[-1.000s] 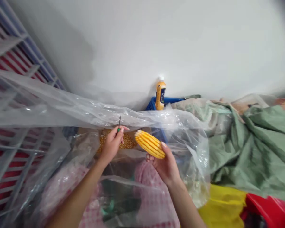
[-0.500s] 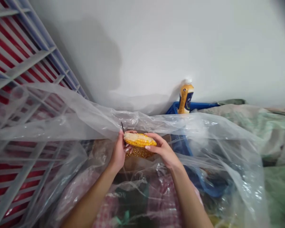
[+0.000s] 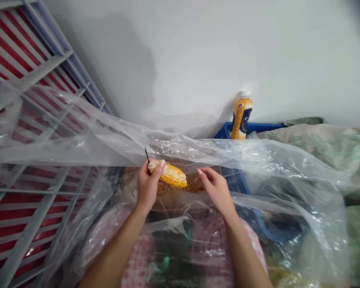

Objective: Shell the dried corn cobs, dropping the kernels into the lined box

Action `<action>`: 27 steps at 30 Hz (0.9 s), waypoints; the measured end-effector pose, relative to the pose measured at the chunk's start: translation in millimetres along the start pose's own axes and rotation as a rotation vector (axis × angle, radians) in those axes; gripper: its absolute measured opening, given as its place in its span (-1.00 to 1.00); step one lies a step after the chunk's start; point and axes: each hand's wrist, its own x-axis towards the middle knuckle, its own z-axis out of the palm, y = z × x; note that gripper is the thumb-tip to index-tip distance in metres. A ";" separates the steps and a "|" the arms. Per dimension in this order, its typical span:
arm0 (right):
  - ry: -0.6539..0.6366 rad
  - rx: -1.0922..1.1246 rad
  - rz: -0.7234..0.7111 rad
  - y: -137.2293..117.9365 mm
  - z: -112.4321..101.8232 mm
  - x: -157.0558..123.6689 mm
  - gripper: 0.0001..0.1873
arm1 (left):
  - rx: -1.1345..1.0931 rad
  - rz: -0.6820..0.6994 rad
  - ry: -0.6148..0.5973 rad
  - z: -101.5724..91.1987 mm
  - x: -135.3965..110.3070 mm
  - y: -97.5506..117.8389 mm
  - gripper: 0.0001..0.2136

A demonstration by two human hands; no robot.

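My left hand (image 3: 149, 185) is closed round the thick end of a corn cob (image 3: 169, 176). The cob tilts down to the right, with a pale band bare of kernels and yellow rows beside it. A thin dark stick-like piece (image 3: 147, 154) pokes up beside this hand; whether it is held cannot be made out. To the right, apart from the cob, is my right hand (image 3: 214, 186), its thumb tip against curled fingers; anything between them is hidden. Under the cob, loose corn kernels (image 3: 168, 189) lie on a brown surface inside clear plastic sheeting (image 3: 195, 148).
A slatted plastic crate (image 3: 48, 72) stands at left. Behind the sheeting, a bottle with a white cap (image 3: 241, 116) rises at a blue basket (image 3: 265, 127). Pale sacks (image 3: 324, 144) lie at right, and a white wall (image 3: 198, 60) closes off the back.
My right hand has let go of the cob and moved right. The cob, now in my left hand alone, tilts more steeply down to the right. The view has shifted slightly.
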 end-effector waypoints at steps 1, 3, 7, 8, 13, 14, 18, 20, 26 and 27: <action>-0.064 0.160 -0.028 -3.8 1.6 -1.6 -0.65 | 0.014 -0.001 0.002 -0.5 -0.7 2.0 -0.75; -0.288 0.424 -0.045 -10.0 8.1 -4.1 -0.48 | 0.042 -0.025 -0.024 0.0 -3.3 6.0 -0.74; -0.505 0.525 0.007 -12.1 20.3 -5.4 -0.37 | 0.053 -0.110 -0.139 3.1 -8.0 12.1 -0.72; -0.508 0.519 0.026 -11.1 21.3 -5.5 -0.41 | 0.042 -0.128 -0.164 3.8 -8.4 12.7 -0.71; -0.443 0.789 0.076 -9.2 25.3 -13.2 -0.33 | -0.185 -0.224 -0.089 6.8 -8.4 10.8 -0.72; -0.462 0.874 0.059 -10.9 28.4 -16.2 -0.20 | -0.237 -0.243 -0.048 7.3 -8.6 10.1 -0.72; -0.440 1.014 0.029 -21.3 50.2 -27.2 0.11 | -0.319 -0.251 0.067 8.8 -11.5 7.4 -0.73; -0.323 1.030 0.053 -24.5 63.4 -29.8 -0.12 | -0.311 -0.224 0.102 10.2 -14.7 5.4 -0.73; -0.067 0.936 0.213 -13.5 84.7 -27.2 -0.61 | -0.256 -0.264 0.122 17.3 -26.4 -2.0 -0.71; -0.068 0.898 0.206 -10.3 83.0 -25.6 -0.63 | -0.265 -0.275 0.115 17.9 -27.0 -2.2 -0.71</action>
